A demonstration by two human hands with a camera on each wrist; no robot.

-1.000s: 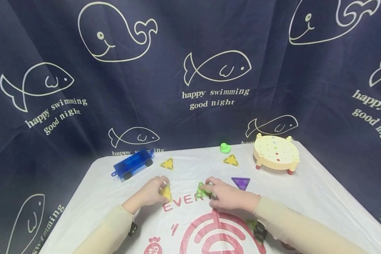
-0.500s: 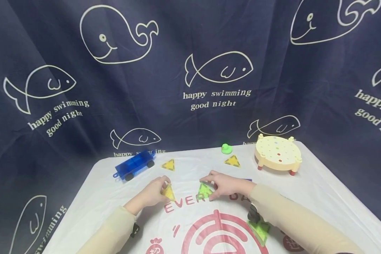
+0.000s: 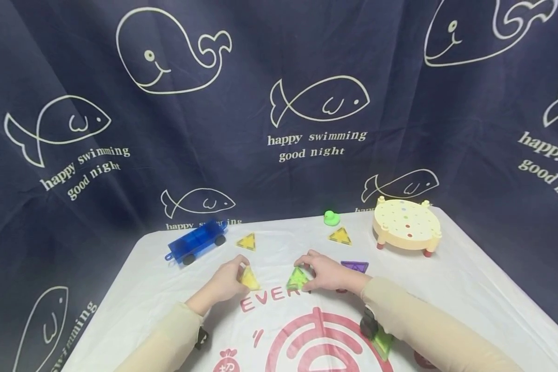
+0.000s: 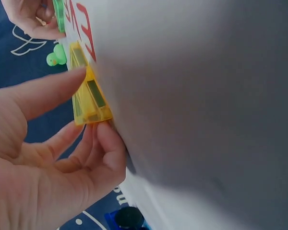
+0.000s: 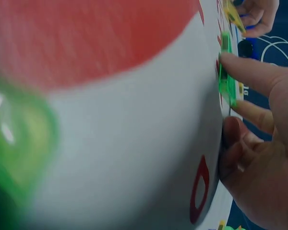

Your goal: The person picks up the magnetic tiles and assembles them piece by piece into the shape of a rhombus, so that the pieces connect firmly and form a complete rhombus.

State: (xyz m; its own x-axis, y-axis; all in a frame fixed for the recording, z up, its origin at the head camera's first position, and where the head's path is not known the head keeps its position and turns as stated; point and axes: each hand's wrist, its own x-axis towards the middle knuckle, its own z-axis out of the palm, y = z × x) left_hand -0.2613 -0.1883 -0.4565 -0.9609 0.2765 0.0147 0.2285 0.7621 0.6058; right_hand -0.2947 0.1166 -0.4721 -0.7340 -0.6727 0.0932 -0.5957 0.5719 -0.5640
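In the head view my left hand [image 3: 224,281] pinches a yellow triangular magnetic tile [image 3: 249,279] between thumb and fingers. The left wrist view shows the yellow tile [image 4: 89,91] with the thumb on one side and fingertips against its lower end. A short gap to the right, my right hand [image 3: 327,271] holds a green triangular magnetic tile [image 3: 297,279], thumb and a finger on its edges. In the right wrist view the green tile [image 5: 226,72] stays close to the cloth. The two held tiles are apart.
Behind lie yellow triangular tiles [image 3: 247,241], with a purple tile [image 3: 355,266] beside the right wrist. A blue toy wagon [image 3: 197,243], green duck [image 3: 331,218] and cream pegged stand [image 3: 406,222] are farther back. A green piece [image 3: 383,345] lies under the right forearm.
The right fingers have moved from over the green tile towards its edges, showing more of it. The left hand and yellow tile have shifted slightly right. The purple tile, mostly covered half a second ago, shows again.
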